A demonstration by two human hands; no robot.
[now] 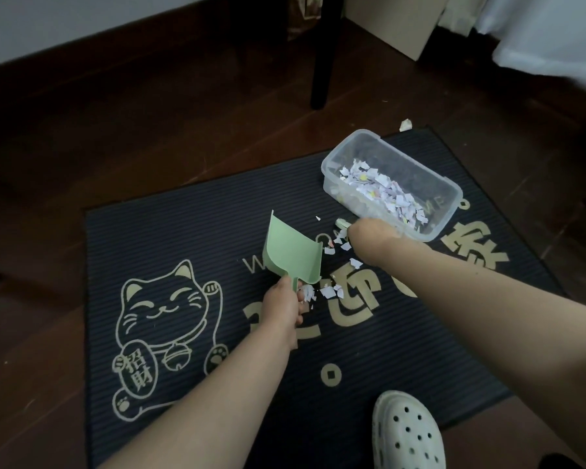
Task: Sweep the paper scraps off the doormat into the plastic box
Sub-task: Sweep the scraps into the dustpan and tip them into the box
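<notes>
A dark doormat (190, 238) with a gold cat print lies on the wooden floor. My left hand (281, 308) grips the handle of a green dustpan scoop (290, 252), tilted with its mouth up and away. My right hand (369, 240) is blurred and holds a small green brush (341, 224), of which only an end shows. White paper scraps (332, 291) lie on the mat between my hands. A clear plastic box (450, 194) stands on the mat's far right corner with a heap of scraps inside.
One scrap (405, 124) lies on the floor beyond the mat's far edge. A black chair leg (322, 62) stands behind the mat. My foot in a white clog (406, 434) rests on the mat's near edge. A cardboard box (396, 18) stands at the back.
</notes>
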